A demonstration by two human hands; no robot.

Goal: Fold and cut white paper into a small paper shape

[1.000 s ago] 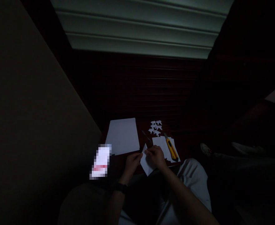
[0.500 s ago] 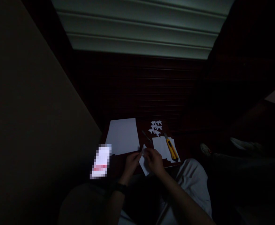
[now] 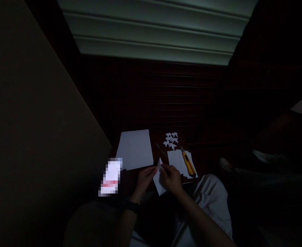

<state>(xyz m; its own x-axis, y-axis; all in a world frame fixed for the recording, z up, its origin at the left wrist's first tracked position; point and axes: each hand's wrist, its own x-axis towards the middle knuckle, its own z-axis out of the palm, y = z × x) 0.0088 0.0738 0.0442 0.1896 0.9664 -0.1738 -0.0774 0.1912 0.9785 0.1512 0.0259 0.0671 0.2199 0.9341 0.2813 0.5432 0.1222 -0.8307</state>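
Note:
A white folded sheet of paper (image 3: pixel 159 183) with a pointed top is held between my two hands, over the near edge of the small dark table (image 3: pixel 132 174). My left hand (image 3: pixel 146 175) pinches its left edge near the top. On the other side, my right hand (image 3: pixel 171 176) grips the right edge, its fingers curled over the paper and hiding part of it. Just beyond the hands lies a thin dark tool (image 3: pixel 161 149), too dim to name. A yellow utility knife (image 3: pixel 188 164) rests on smaller white sheets (image 3: pixel 175 159) at the right.
A stack of large white paper (image 3: pixel 135 149) lies at the table's left. Several small folded paper figures (image 3: pixel 170 140) sit at the back right. A blurred-out bright phone-like object (image 3: pixel 111 177) is at the left edge. Another person's shoes (image 3: pixel 226 164) show at the right.
The folded paper has opened a little wider and shows more of its face below. My right hand has shifted slightly right and down.

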